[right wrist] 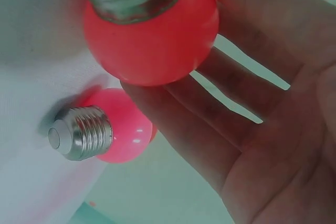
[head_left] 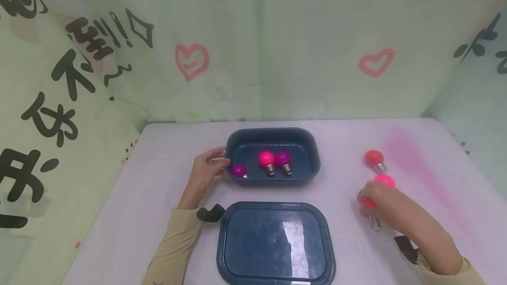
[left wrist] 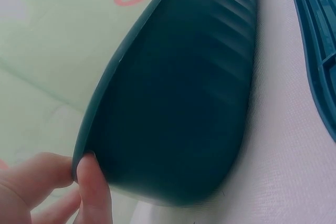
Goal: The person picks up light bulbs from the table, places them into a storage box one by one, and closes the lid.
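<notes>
My left hand (head_left: 207, 168) pinches the rim of a dark blue plastic container (head_left: 273, 180) at its left end, thumb outside; the left wrist view shows the outer wall (left wrist: 178, 98) close up. Inside lie a pink light bulb (head_left: 266, 158) and two purple bulbs, one in the middle (head_left: 283, 158) and one in the near left corner (head_left: 239, 170). My right hand (head_left: 390, 203) has its fingers round a red light bulb (right wrist: 152, 45), metal screw base toward me. Just beyond it on the table lies another pink bulb (right wrist: 123, 127).
A red-orange bulb (head_left: 374, 158) lies farther back on the right of the white table (head_left: 158, 153). The container's dark blue lid (head_left: 257, 245) rests flat in front of it. Pale green printed curtains (head_left: 297, 56) hang behind and at the sides.
</notes>
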`<state>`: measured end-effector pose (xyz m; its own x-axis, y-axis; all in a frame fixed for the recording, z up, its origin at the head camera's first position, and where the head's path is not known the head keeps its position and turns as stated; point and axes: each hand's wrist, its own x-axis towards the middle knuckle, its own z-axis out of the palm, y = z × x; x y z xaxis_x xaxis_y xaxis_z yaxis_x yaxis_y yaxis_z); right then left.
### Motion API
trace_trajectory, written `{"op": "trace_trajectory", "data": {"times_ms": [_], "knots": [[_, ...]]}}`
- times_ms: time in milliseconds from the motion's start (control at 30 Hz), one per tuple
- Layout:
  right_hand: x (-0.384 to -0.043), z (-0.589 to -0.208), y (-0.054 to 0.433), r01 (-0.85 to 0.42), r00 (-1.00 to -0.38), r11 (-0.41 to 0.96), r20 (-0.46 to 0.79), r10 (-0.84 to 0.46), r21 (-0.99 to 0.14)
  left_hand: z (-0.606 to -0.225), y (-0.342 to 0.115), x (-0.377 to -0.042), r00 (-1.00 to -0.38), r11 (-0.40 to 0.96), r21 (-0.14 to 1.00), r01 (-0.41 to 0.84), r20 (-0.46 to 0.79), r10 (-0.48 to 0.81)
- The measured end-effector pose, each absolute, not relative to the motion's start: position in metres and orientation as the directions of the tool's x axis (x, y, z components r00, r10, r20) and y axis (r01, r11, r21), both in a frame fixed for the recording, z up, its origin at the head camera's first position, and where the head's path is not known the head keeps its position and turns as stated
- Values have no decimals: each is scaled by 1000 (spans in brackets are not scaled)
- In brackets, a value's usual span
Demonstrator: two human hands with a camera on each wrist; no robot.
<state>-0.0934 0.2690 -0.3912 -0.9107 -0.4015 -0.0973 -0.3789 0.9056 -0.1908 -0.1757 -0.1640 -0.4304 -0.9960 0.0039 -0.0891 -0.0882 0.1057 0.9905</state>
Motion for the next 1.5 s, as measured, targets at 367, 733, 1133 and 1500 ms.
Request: {"op": "trace_trajectory", "data": {"times_ms": [367,733,1133,1500], "knots": [[-96,-389,267,-380,-911,889,-65,-408,-255,-431,-164,-176,-995,93,991,-94,-95,8],[-104,-378,253,-481,-876,851,76,-476,-209,-430,-164,-176,-995,110,989,-98,-98,-5],[-113,-360,236,-502,-864,829,119,-488,-248,-430,-164,-176,-995,112,989,-100,-100,-8],[-121,-348,215,-543,-840,806,170,-516,-237,-430,-164,-175,-996,107,991,-82,-83,7]]}}
